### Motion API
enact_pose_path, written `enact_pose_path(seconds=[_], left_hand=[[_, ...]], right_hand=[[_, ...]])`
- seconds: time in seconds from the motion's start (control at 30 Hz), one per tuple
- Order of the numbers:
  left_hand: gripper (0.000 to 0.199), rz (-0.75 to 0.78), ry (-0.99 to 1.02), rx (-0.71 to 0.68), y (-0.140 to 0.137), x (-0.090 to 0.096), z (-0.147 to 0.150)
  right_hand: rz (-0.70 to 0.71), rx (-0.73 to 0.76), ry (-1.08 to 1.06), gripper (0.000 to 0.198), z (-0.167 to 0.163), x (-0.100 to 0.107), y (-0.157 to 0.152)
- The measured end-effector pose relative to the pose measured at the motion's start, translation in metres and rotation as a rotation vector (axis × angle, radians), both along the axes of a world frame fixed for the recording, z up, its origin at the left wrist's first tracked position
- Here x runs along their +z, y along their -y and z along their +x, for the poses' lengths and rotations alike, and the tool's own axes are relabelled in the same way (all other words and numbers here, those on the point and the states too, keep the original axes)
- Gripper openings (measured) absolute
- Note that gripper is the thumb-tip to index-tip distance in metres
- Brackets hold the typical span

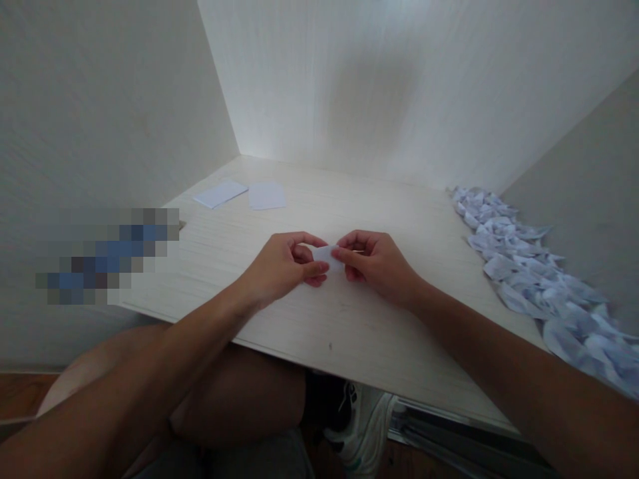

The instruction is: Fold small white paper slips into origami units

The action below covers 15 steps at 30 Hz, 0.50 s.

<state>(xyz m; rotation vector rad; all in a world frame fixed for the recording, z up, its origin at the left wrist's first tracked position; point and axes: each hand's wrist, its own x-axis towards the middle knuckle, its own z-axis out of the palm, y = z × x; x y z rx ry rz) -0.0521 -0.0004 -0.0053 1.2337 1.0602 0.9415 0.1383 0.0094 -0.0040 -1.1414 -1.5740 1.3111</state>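
Observation:
A small piece of white paper (pixel 325 253) is held up between my two hands, just above the table. My left hand (pixel 289 263) pinches its left side, thumb in front and fingers curled behind. On the right side, my right hand (pixel 372 259) grips the same paper with thumb and fingertips. Fingers cover much of the paper, so its full shape and any folds are hard to make out.
On the pale table (pixel 399 346), a white paper stack (pixel 221 194) and a squarish white sheet (pixel 267 195) lie at the back left. Many folded white paper pieces (pixel 529 266) are heaped along the right side. Walls (pixel 319 100) enclose the table's back and sides.

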Motion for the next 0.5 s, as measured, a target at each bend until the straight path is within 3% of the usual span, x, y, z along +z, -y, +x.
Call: enact_pose_path(seconds=[0.13,0.37,0.5], left_hand=[[0.031,-0.043,-0.055,-0.112,-0.001,0.003,-0.007],[0.029,-0.020,-0.002,-0.011,-0.002,-0.003,-0.012],[0.030,-0.003,-0.037,-0.121,-0.004,0.006,-0.013]], right_hand=[[0.042,0.112,0.101,0.020,0.002,0.001,-0.001],[0.042,0.048,0.151,0.022,0.002,0.000,-0.002],[0.051,0.158,0.160,0.024,0.003,0.002,-0.001]])
